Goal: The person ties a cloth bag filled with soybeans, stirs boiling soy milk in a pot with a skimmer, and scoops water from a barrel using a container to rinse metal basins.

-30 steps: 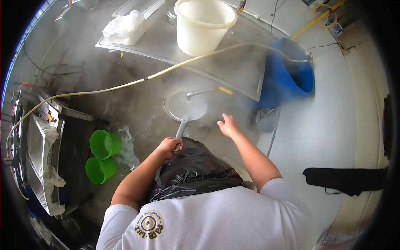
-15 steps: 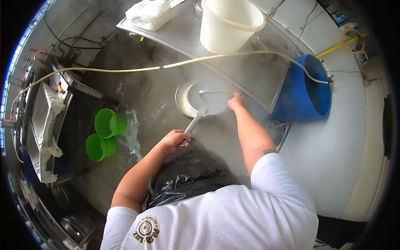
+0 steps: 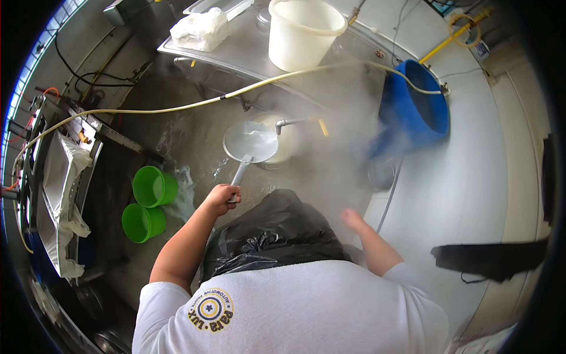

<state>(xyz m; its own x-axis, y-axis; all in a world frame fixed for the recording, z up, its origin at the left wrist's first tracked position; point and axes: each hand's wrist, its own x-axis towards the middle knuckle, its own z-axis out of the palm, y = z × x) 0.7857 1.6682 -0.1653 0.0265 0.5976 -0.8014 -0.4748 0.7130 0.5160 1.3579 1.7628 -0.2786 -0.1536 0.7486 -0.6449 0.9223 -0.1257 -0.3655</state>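
Observation:
My left hand [image 3: 223, 199] is wrapped round the grey handle of a wide round pan or strainer [image 3: 250, 143], which holds pale liquid. It overlaps the left part of a round pale container [image 3: 286, 154] below a metal spout [image 3: 282, 124]. The spout's yellow lever [image 3: 323, 127] points to the right. Steam drifts over this area. My right hand [image 3: 352, 219] is off to the right, near the black plastic apron [image 3: 271, 236] and away from the lever; its fingers are blurred.
Two green buckets [image 3: 155, 186] stand on the wet floor at the left. A cream hose [image 3: 194, 104] crosses above the spout. A metal table [image 3: 242, 59] bears a white bucket [image 3: 303, 38] and a white bag [image 3: 200, 29]. A blue barrel [image 3: 413, 112] leans at the right.
The right hand reached the yellow lever, then drew back down and right; the lever now points more downward. The left hand has shifted the pan leftward, partly off the container.

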